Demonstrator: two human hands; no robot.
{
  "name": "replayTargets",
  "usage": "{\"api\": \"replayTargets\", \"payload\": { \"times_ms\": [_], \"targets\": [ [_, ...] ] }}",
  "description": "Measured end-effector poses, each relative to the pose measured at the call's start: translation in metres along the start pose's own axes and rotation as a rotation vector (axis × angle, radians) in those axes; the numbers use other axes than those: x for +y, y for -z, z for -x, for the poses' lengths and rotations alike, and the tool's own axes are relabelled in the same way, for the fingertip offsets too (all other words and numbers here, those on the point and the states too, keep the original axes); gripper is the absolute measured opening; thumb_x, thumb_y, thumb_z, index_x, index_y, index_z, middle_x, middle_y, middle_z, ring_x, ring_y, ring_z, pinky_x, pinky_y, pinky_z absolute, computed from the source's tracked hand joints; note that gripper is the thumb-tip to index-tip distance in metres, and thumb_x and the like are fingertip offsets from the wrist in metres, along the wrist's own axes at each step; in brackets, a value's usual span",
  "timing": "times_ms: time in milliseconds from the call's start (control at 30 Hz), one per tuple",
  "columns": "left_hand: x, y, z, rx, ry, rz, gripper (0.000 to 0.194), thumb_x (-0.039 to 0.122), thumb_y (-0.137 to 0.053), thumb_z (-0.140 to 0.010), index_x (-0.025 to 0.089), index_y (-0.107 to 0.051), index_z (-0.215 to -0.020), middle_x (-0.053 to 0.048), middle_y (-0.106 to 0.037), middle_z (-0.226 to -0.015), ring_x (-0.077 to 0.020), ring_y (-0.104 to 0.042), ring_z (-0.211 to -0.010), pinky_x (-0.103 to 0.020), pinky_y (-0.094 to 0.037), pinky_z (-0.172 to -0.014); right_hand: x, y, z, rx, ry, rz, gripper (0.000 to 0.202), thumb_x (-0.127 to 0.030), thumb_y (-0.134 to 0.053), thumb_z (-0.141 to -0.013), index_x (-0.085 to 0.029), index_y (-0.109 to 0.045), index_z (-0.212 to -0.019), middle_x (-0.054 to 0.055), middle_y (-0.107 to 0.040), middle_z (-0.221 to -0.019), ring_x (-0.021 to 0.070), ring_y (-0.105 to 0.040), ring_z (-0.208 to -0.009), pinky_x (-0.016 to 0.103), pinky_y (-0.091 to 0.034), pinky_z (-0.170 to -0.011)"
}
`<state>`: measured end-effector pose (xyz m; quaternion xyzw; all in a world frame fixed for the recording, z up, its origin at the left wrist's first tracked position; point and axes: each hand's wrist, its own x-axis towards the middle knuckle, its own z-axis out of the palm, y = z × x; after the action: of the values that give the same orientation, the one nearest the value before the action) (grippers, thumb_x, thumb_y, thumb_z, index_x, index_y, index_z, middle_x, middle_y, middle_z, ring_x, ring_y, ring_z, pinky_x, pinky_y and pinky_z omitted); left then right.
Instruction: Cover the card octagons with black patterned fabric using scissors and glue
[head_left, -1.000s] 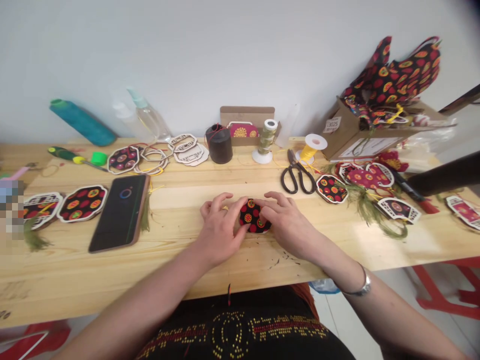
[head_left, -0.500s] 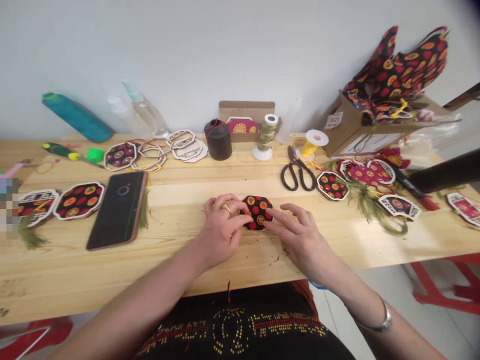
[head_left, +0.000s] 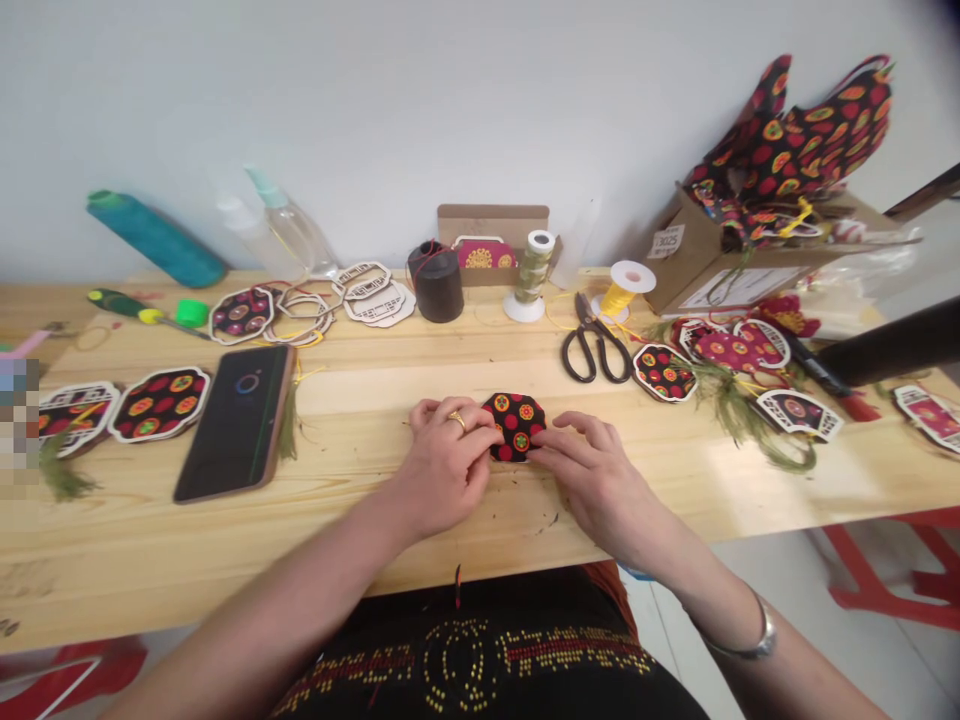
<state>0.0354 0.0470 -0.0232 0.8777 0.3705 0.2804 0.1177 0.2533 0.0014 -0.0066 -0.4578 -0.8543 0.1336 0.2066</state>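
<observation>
A small octagon-shaped piece [head_left: 514,428] covered in black fabric with red and orange round motifs lies on the table in front of me. My left hand [head_left: 452,452] grips its left edge, thumb and fingers closed on it, a gold ring on one finger. At its right edge, my right hand [head_left: 589,467] pinches the side between thumb and fingertips. The undersides of the fingers are hidden. Dark thread scraps [head_left: 553,519] lie just below the piece.
Behind the piece stand black-handled scissors [head_left: 598,345], a yellow ribbon spool [head_left: 623,290], a black thread cone [head_left: 438,282] and a camouflage-patterned spool [head_left: 533,272]. A phone [head_left: 236,422] lies at left. Fabric ornaments [head_left: 664,373] and a cardboard box [head_left: 735,270] are at right.
My left thumb and fingers have shifted slightly at the left edge of the piece. My right fingers have drawn closer together at its right edge. The piece stays in place.
</observation>
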Motion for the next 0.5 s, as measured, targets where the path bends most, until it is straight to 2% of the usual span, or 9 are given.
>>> {"api": "replayTargets", "payload": {
  "times_ms": [100, 233, 367, 500],
  "targets": [
    [0.0, 0.0, 0.0, -0.002, 0.003, 0.003, 0.021, 0.007, -0.052, -0.08, 0.021, -0.063, -0.092, -0.005, -0.067, -0.1, -0.0251, -0.057, -0.1, -0.048, -0.029, -0.087, 0.0, 0.002, -0.001, 0.055, -0.001, -0.024, 0.032, -0.003, -0.044, -0.088, -0.016, -0.068, -0.105, 0.007, -0.067, -0.113, 0.0261, -0.044, -0.114, 0.042, -0.04, -0.097],
    [0.0, 0.001, 0.0, -0.019, 0.009, 0.004, 0.02, 0.009, -0.056, -0.078, 0.02, -0.062, -0.093, -0.005, -0.066, -0.101, -0.0259, -0.056, -0.101, -0.048, -0.029, -0.087, -0.001, 0.003, -0.003, 0.026, 0.02, -0.006, 0.03, -0.005, -0.047, -0.088, -0.017, -0.067, -0.107, 0.005, -0.066, -0.118, 0.0271, -0.043, -0.117, 0.043, -0.039, -0.097],
    [0.002, 0.003, -0.001, -0.011, 0.01, 0.008, 0.02, 0.009, -0.056, -0.078, 0.021, -0.062, -0.093, -0.005, -0.066, -0.101, -0.0251, -0.056, -0.101, -0.048, -0.03, -0.088, 0.002, 0.004, -0.008, 0.059, 0.008, 0.001, 0.029, -0.002, -0.045, -0.086, -0.016, -0.068, -0.099, 0.006, -0.069, -0.107, 0.0269, -0.046, -0.111, 0.043, -0.041, -0.093],
    [0.001, 0.002, -0.001, 0.028, 0.047, -0.018, 0.022, 0.016, -0.058, -0.081, 0.019, -0.061, -0.103, -0.008, -0.065, -0.113, -0.0285, -0.051, -0.111, -0.049, -0.031, -0.092, 0.007, 0.007, -0.022, 0.031, -0.013, 0.063, 0.032, -0.003, -0.045, -0.087, -0.013, -0.066, -0.107, 0.009, -0.067, -0.114, 0.0276, -0.046, -0.11, 0.044, -0.042, -0.092]
  ]
}}
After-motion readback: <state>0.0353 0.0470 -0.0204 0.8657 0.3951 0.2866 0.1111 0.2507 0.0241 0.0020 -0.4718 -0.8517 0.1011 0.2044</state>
